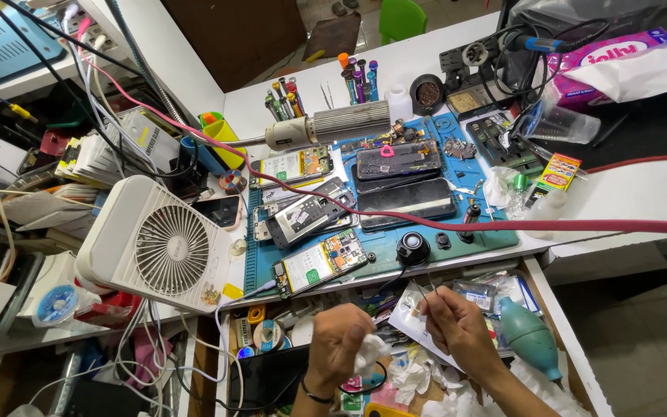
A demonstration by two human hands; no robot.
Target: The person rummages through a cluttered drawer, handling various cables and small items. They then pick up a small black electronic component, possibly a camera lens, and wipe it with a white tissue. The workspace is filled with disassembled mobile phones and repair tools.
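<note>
- A crumpled wad of soft white tissue (370, 354) is clutched in the left hand (339, 341), whose fingers are curled shut around it; a thin dark band is worn at the wrist.
- A slim pair of metal tweezers (427, 289) is pinched between the closed fingertips of the right hand (455, 324), its points angled up toward the bench edge.
- Both hands are held over an open wooden drawer (538, 287), filled with torn white tissues, small packets and a smooth teal rubber bulb blower (529, 337).
- On the blue rubbery work mat (496, 237) above the drawer, at least five opened phones or phone parts are counted, flat and rectangular, some with bare circuit boards.
- One boxy white plastic fan (160, 243) with a round ribbed grille is seen left of the mat.
- One glossy red cable (550, 225) is stretched across the mat.
</note>
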